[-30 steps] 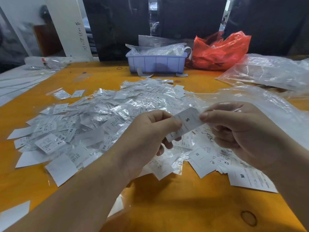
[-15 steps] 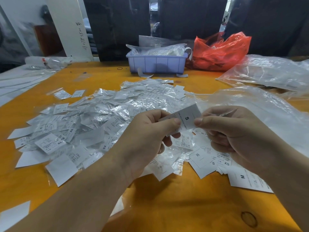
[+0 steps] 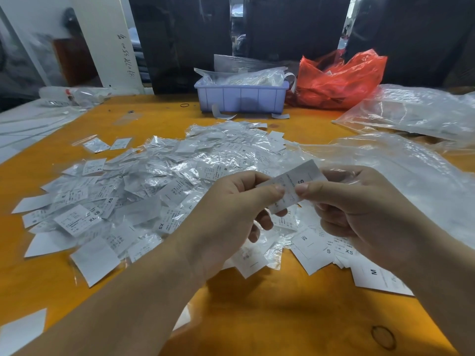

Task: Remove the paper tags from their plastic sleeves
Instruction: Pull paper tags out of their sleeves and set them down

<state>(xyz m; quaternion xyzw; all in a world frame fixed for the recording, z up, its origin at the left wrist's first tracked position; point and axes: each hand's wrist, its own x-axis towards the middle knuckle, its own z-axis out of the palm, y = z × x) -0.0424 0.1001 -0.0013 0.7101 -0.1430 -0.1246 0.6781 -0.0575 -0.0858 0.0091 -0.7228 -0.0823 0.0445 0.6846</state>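
Across the orange wooden surface (image 3: 257, 317) spread a heap of clear-sleeved white paper tags (image 3: 164, 186). Above it, the left hand (image 3: 226, 214) and right hand (image 3: 359, 211) each pinched one sleeved white tag (image 3: 295, 186) (marked S) between thumb and fingers (image 3: 264, 194).

Orange table (image 3: 282, 312) strewn with sleeved tags (image 3: 164, 186) in a wide heap — bare tags (image 3: 334, 250) stacked near the right front. At the far edge, a lilac bin (image 3: 241, 98) beside a red bag (image 3: 339, 80); clear bags (image 3: 411, 111) spread along the right side — a dark ring (image 3: 382, 337) marking the near corner.
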